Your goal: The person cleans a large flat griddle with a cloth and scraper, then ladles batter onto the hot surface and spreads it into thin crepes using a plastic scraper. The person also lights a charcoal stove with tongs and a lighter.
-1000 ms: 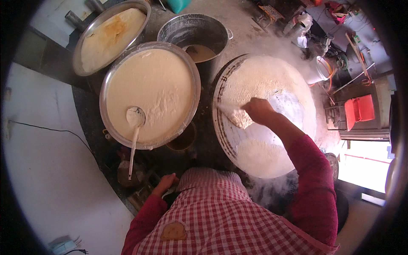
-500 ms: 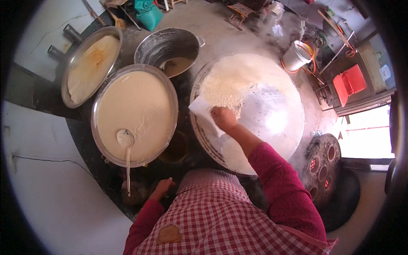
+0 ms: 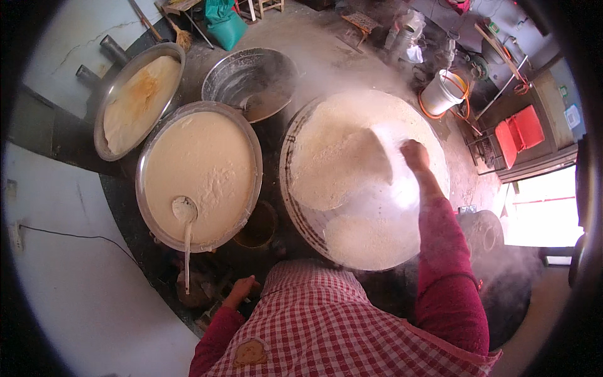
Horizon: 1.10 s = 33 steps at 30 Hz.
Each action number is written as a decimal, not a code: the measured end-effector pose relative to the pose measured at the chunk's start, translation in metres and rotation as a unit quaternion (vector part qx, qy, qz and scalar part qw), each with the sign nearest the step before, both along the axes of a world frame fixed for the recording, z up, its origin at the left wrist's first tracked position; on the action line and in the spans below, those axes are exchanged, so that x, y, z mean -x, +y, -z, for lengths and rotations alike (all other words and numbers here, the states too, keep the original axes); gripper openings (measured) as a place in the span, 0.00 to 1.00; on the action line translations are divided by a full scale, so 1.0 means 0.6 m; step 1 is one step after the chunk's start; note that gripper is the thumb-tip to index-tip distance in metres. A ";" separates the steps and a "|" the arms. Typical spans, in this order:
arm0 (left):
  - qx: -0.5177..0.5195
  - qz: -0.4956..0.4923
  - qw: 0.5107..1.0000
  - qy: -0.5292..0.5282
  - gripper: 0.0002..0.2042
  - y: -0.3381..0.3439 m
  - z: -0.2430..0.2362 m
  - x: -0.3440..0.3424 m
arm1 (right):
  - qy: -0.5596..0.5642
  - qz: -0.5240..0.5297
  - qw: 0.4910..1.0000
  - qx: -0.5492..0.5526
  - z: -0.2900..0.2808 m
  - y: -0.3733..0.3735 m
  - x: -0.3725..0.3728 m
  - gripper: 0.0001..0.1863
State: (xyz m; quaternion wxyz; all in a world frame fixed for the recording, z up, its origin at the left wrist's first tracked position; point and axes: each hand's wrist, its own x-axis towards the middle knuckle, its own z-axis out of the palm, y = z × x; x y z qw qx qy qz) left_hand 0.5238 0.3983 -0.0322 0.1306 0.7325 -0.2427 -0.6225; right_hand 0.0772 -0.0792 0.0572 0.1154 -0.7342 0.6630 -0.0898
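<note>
My right hand (image 3: 414,152) is closed around a pale scraper, blurred and hard to separate from the white behind it, over the right side of a large round griddle (image 3: 301,227). Pale batter (image 3: 333,135) covers much of the griddle; steam rises. My left hand (image 3: 242,288) is low beside my checked apron (image 3: 308,314), fingers curled on something I cannot make out. To the griddle's left is a steel basin (image 3: 147,188) of cream batter with a long-handled ladle (image 3: 187,242) resting in it.
Behind are a tilted basin (image 3: 100,141) with pale, browned-surface contents and a dark pot (image 3: 229,72). At right are a white bucket (image 3: 433,97) with orange hose, a red seat (image 3: 527,129), clutter, a bright doorway and a round stove (image 3: 483,232) behind steam.
My right hand has swept from the griddle's left and middle to its upper right. The batter's shape on the griddle has changed and the steam is thicker. My left hand remains low.
</note>
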 end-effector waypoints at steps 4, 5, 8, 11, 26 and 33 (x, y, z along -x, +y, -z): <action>-0.021 0.018 1.000 -0.007 0.24 0.009 0.019 0.004 | -0.060 -0.018 0.998 -0.032 -0.007 0.006 -0.032 0.15; -0.014 0.037 0.999 -0.010 0.24 0.010 0.027 0.004 | -0.110 -0.032 0.993 -0.039 -0.006 0.015 -0.066 0.14; -0.017 0.051 0.998 -0.044 0.24 0.006 0.041 0.004 | -0.292 -0.218 0.924 -0.113 0.028 0.093 -0.226 0.11; 0.055 0.149 0.984 -0.078 0.24 -0.017 0.041 0.007 | -0.256 -0.339 0.889 -0.171 0.061 0.136 -0.339 0.11; -0.009 0.056 0.998 -0.017 0.24 -0.044 0.023 0.009 | -0.225 0.128 0.964 0.067 0.121 0.033 0.128 0.08; 0.072 0.142 0.987 -0.023 0.22 -0.061 0.085 0.036 | -0.432 0.252 0.866 -0.015 0.064 0.085 0.185 0.08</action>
